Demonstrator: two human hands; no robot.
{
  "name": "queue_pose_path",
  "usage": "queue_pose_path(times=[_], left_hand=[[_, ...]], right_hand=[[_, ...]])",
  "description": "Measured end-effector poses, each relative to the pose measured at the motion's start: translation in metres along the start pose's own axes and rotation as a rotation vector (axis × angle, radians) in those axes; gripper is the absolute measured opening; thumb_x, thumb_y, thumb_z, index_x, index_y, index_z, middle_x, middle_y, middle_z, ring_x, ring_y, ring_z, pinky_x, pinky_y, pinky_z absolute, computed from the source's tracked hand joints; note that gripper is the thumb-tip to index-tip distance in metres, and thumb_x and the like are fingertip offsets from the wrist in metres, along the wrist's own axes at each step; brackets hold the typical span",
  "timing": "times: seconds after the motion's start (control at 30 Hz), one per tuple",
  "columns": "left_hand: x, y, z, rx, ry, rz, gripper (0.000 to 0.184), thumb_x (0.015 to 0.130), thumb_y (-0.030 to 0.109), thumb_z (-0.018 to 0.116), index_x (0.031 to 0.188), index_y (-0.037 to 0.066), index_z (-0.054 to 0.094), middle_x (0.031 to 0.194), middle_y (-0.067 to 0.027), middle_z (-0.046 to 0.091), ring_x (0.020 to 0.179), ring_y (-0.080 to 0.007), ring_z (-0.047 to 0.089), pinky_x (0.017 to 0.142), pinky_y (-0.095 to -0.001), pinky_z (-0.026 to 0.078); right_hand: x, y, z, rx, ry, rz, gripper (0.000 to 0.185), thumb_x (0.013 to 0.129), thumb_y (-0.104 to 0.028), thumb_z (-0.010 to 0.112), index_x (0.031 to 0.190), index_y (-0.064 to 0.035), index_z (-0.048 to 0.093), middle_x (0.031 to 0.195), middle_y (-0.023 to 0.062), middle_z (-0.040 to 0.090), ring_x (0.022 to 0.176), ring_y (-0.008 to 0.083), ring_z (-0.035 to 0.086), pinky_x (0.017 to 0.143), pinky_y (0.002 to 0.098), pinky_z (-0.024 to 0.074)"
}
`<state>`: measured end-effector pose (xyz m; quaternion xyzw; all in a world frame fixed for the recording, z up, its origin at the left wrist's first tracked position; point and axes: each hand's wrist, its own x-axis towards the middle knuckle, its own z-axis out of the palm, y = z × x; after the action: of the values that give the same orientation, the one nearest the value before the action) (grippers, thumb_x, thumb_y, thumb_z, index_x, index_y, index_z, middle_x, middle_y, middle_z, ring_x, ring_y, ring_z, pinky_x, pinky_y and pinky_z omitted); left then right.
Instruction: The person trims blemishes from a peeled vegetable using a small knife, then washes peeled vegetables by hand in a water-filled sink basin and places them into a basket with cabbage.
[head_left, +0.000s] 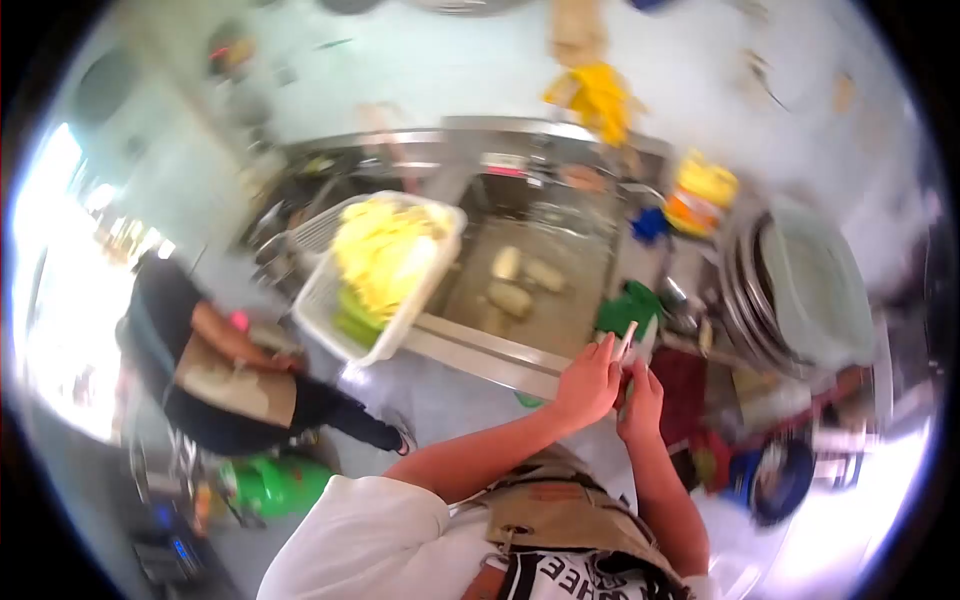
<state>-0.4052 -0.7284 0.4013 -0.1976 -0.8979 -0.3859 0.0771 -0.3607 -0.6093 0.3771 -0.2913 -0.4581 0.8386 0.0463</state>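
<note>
The left hand (588,386) and the right hand (641,401) are close together, just past the front edge of the sink (470,335). The right hand is closed on something with a shiny blade (649,338) that points up and away. A thin pale stick (628,336) pokes up by the left fingers, but it is too blurry to tell if the left hand grips it. A green cloth (630,308) lies just past the hands.

Pale, chunky vegetables (510,299) sit in water in the sink. On the left, a white basket (381,352) holds yellow leafy food (385,250) and green stalks (355,320). A yellow tub (700,195) is near a blue cloth (650,225). Big round metal pans (742,285) stand on the right. Another person (225,365) stands on the left.
</note>
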Motion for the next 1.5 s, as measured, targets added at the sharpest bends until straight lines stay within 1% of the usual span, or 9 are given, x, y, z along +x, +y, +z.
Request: queue_pose_path(times=[0.13, 0.17, 0.23, 0.3, 0.67, 0.77, 0.97, 1.33, 1.5], left_hand=[[-0.040, 0.016, 0.070, -0.777, -0.441, 0.098, 0.029, 0.085, 0.004, 0.056, 0.114, 0.000, 0.057, 0.111, -0.0135, 0.059, 0.100, -0.0275, 0.058, 0.090, -0.0385, 0.047], [-0.051, 0.021, 0.071, -0.540, -0.428, 0.444, 0.033, 0.089, 0.004, 0.053, 0.121, 0.000, 0.054, 0.118, -0.0137, 0.057, 0.109, -0.0246, 0.056, 0.096, -0.0372, 0.044], [-0.067, 0.037, 0.083, -1.252, -0.844, 0.017, 0.039, 0.095, 0.012, 0.048, 0.131, -0.003, 0.046, 0.126, -0.0186, 0.054, 0.117, -0.0288, 0.053, 0.099, -0.0376, 0.043], [-0.085, 0.051, 0.087, -0.447, -0.593, 0.710, 0.043, 0.095, 0.014, 0.051, 0.134, -0.004, 0.043, 0.128, -0.0221, 0.055, 0.113, -0.0314, 0.057, 0.096, -0.0379, 0.045], [-0.166, 0.109, 0.136, -0.519, -1.555, 0.813, 0.040, 0.088, 0.013, 0.059, 0.123, -0.006, 0.053, 0.111, -0.0131, 0.062, 0.088, -0.0182, 0.060, 0.079, -0.0325, 0.050], [-0.152, 0.092, 0.164, -0.058, -1.622, 0.903, 0.078, 0.083, 0.047, 0.064, 0.144, 0.008, 0.035, 0.132, -0.0171, 0.053, 0.113, -0.0403, 0.055, 0.099, -0.0509, 0.044], [-0.253, 0.126, 0.193, 0.266, -1.626, 0.827, 0.060, 0.083, 0.039, 0.062, 0.130, 0.006, 0.044, 0.116, -0.0152, 0.057, 0.099, -0.0334, 0.056, 0.087, -0.0449, 0.045], [-0.294, 0.117, 0.229, 0.322, -1.618, 0.634, 0.031, 0.084, 0.024, 0.060, 0.105, 0.001, 0.060, 0.087, -0.0115, 0.063, 0.073, -0.0208, 0.057, 0.066, -0.0338, 0.047], [-0.209, 0.051, 0.203, 0.129, -1.512, 0.820, 0.022, 0.085, 0.017, 0.058, 0.093, -0.001, 0.067, 0.074, -0.0099, 0.066, 0.062, -0.0151, 0.058, 0.057, -0.0288, 0.048]], right_hand=[[-0.042, -0.007, -0.047, -0.268, 0.268, 0.009, 0.023, 0.088, -0.023, 0.056, 0.087, -0.0022, 0.066, 0.079, 0.0107, 0.065, 0.071, 0.0193, 0.062, 0.064, 0.0372, 0.0510], [-0.059, -0.005, -0.067, -1.056, 0.218, -0.253, 0.014, 0.083, -0.017, 0.062, 0.085, -0.0031, 0.065, 0.078, 0.0105, 0.066, 0.068, 0.0187, 0.062, 0.061, 0.0365, 0.0512], [-0.087, 0.000, -0.079, -0.005, 0.471, -0.249, 0.014, 0.083, -0.016, 0.066, 0.082, -0.0021, 0.061, 0.075, 0.0077, 0.063, 0.065, 0.0153, 0.057, 0.056, 0.0363, 0.0490], [-0.090, 0.039, -0.114, -0.148, 0.809, -0.438, 0.030, 0.087, -0.031, 0.067, 0.091, -0.0044, 0.055, 0.079, 0.0059, 0.058, 0.073, 0.0139, 0.053, 0.062, 0.0336, 0.0472], [-0.332, 0.198, -0.298, 0.480, 1.399, -0.175, 0.042, 0.086, -0.041, 0.063, 0.103, -0.0035, 0.055, 0.083, 0.0085, 0.060, 0.062, 0.0188, 0.057, 0.052, 0.0367, 0.0487], [-0.475, 0.255, -0.329, 0.474, 2.211, -0.187, 0.053, 0.082, -0.043, 0.066, 0.102, 0.0037, 0.053, 0.089, 0.0197, 0.064, 0.075, 0.0296, 0.063, 0.064, 0.0434, 0.0499], [-0.736, 0.390, -0.342, 0.510, 3.002, 0.103, 0.047, 0.087, -0.032, 0.064, 0.108, 0.0064, 0.047, 0.101, 0.0259, 0.060, 0.092, 0.0395, 0.061, 0.080, 0.0462, 0.0473], [-0.861, 0.407, -0.341, 0.364, 2.673, 0.913, 0.038, 0.078, -0.023, 0.067, 0.105, 0.0019, 0.057, 0.111, 0.0265, 0.056, 0.104, 0.0403, 0.057, 0.087, 0.0448, 0.0480], [-0.785, 0.385, -0.362, -0.549, 2.741, 0.411, 0.025, 0.085, -0.017, 0.062, 0.105, -0.0015, 0.058, 0.105, 0.0207, 0.059, 0.096, 0.0361, 0.057, 0.086, 0.0413, 0.0464]])
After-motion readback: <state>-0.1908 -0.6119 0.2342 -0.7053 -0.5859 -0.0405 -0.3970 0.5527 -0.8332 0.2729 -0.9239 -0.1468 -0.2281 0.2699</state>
